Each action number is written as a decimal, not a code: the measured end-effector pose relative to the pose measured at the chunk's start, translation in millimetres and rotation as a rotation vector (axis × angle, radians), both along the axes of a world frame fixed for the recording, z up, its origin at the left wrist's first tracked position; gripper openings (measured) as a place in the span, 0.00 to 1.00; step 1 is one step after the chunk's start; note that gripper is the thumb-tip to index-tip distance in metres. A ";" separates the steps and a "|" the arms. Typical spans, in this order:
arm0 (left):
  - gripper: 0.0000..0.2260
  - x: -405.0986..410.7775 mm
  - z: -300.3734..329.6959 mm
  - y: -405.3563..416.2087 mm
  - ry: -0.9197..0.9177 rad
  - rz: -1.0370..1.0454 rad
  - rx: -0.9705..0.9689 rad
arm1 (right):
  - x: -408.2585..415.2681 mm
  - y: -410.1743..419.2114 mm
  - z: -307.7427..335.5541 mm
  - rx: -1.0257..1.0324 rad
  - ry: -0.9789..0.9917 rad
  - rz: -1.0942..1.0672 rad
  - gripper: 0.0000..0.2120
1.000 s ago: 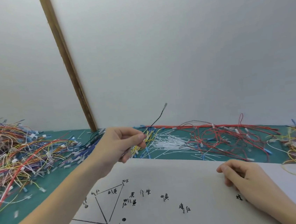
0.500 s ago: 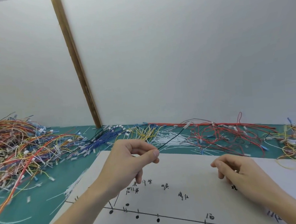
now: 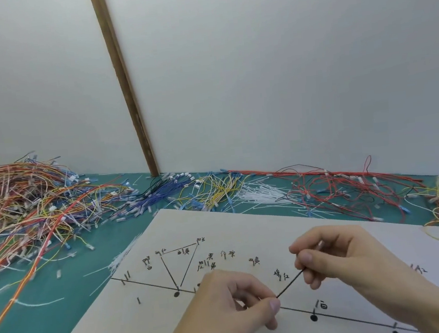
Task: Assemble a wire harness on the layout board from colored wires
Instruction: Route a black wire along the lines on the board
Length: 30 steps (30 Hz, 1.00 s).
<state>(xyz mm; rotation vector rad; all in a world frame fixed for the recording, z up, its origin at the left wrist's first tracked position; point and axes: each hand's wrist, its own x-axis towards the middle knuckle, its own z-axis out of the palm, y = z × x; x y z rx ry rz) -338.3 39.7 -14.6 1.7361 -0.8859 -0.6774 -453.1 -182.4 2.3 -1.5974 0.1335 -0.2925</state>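
Note:
A thin black wire [image 3: 290,285] is stretched taut between my two hands above the white layout board [image 3: 137,318]. My left hand [image 3: 238,302] pinches its lower end between thumb and forefinger. My right hand [image 3: 338,254] pinches the upper end, and a pale connector tip shows near its fingers. The board carries drawn black lines, dots, small pins and handwritten labels. Both hands hover over the board's middle.
A large tangled heap of mixed colored wires [image 3: 27,202] covers the green table at left. Blue wires [image 3: 161,194], yellow wires [image 3: 215,191], white ties [image 3: 265,196] and red wires [image 3: 337,189] lie behind the board. A wooden strip [image 3: 122,81] leans on the wall.
My left hand brought the black wire from the back pile down over the board. My right hand lifted off the board and took the wire's other end. The view tilted down.

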 end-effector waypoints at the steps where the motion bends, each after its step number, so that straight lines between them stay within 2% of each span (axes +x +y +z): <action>1: 0.08 -1.8 -2.0 3.3 0.010 -0.002 -0.003 | 0.0 2.2 -0.1 0.056 0.021 0.019 0.12; 6: 0.09 -6.4 -15.7 24.9 -0.057 0.029 -0.012 | 9.3 16.2 -3.7 0.257 0.169 0.080 0.10; 10: 0.09 1.3 -17.7 45.7 -0.252 0.043 0.043 | 24.1 33.8 -9.2 0.115 0.203 0.069 0.04; 12: 0.07 16.8 -17.1 56.4 -0.383 0.168 0.042 | 33.6 41.0 -14.2 0.030 0.199 0.022 0.05; 14: 0.02 43.6 -18.2 68.4 -0.591 0.412 0.000 | 40.8 48.7 -20.8 -0.009 0.223 -0.003 0.06; 16: 0.05 73.5 -21.2 81.2 -0.718 0.608 0.050 | 44.1 55.2 -28.2 -0.070 0.243 -0.035 0.07; 20: 0.07 109.2 -35.9 97.7 -0.667 0.695 0.314 | 41.4 61.8 -41.0 -0.356 0.146 -0.089 0.10; 22: 0.03 109.5 -40.4 97.4 -0.717 0.699 0.304 | 38.9 62.7 -44.5 -0.494 0.103 -0.084 0.11; 26: 0.02 114.9 -35.8 94.4 -0.660 0.750 0.304 | 35.5 59.5 -46.0 -0.550 0.074 -0.104 0.08; 30: 0.08 125.1 -31.7 91.8 -0.629 0.722 0.371 | 31.9 56.7 -49.0 -0.689 0.065 -0.080 0.06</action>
